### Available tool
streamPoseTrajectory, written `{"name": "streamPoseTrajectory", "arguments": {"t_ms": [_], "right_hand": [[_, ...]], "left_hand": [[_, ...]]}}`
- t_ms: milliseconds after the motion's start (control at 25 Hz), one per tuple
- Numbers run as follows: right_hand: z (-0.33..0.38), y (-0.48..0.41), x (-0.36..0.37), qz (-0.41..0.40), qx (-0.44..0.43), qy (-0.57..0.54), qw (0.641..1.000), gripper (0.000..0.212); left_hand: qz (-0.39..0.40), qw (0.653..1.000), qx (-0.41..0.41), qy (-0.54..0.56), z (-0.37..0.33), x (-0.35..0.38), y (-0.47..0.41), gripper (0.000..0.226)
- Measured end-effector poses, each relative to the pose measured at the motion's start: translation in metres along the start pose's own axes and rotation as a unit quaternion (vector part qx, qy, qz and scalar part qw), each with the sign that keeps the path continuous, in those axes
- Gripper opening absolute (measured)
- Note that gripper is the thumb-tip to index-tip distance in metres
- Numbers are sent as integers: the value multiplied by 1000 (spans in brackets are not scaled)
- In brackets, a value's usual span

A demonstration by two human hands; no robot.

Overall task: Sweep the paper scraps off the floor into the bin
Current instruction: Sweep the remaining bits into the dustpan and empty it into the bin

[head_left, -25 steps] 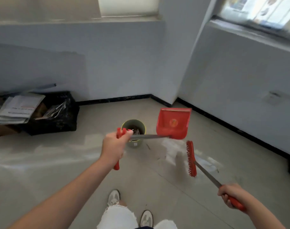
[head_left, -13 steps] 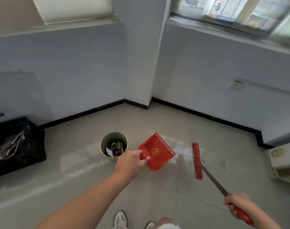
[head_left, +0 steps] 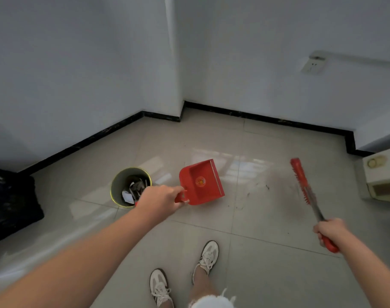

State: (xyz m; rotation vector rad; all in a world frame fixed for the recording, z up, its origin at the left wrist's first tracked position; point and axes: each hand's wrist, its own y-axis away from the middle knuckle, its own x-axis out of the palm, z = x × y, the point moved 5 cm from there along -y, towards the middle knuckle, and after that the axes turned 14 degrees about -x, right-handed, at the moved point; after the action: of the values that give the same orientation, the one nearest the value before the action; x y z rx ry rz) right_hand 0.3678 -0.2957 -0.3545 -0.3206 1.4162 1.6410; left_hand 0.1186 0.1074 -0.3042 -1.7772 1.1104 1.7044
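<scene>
Now hands grip dustpan, brush.

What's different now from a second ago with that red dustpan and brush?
The left hand has swung the dustpan down from upright beside the bin to a flatter tilt. Nothing was let go: that hand still grips its handle, the right hand still holds the brush. The bin still holds scraps.
</scene>
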Motion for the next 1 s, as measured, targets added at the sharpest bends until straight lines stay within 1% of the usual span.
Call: {"name": "streamPoseTrajectory", "arguments": {"t_ms": [80,120,160,240,320,360,400,440,480,600,680,760,800,840,880,960,1000], "right_hand": [[-6,-53,2,22,-3,35,999,20],[-8,-74,7,43,-7,57,997,27],[-8,-91,13,59,-9,79,995,35],[-2,-105,31,81,-29,129,988,43],[4,-98,64,165,-25,148,975,54],[6,-88,79,198,-46,201,958,53],[6,-69,92,218,-79,255,939,41],[0,-49,104,225,-100,279,928,23],[-14,-30,115,225,-104,264,932,17],[-47,28,144,226,-88,193,951,45],[-59,68,160,253,-87,189,945,58],[-65,85,153,221,-197,285,912,67],[-66,92,151,219,-213,277,911,72],[-64,108,156,234,-195,244,921,76],[-52,125,158,242,-179,226,926,76],[-31,167,167,309,-136,197,920,66],[-24,174,160,301,-118,173,930,61]], "left_hand": [[-36,999,3,-18,0,10,-16,45],[-48,999,5,-25,1,15,-22,45],[-52,998,9,-31,2,21,-27,44],[-39,998,19,-50,0,33,-35,41],[-31,997,22,-70,3,37,-39,41],[-27,997,24,-73,7,38,-40,42],[-21,997,25,-70,9,39,-43,43],[-15,998,18,-64,12,40,-43,44],[-10,998,7,-59,16,39,-43,45],[5,999,-3,-49,29,37,-42,46],[10,999,13,-49,35,32,-39,44],[10,999,30,-43,41,24,-32,31],[18,999,29,-33,48,21,-28,23],[43,999,13,-22,55,18,-24,20],[60,998,5,-15,62,17,-19,20],[72,997,6,-8,81,14,-9,24],[84,996,-7,-4,94,10,-5,25]]}}
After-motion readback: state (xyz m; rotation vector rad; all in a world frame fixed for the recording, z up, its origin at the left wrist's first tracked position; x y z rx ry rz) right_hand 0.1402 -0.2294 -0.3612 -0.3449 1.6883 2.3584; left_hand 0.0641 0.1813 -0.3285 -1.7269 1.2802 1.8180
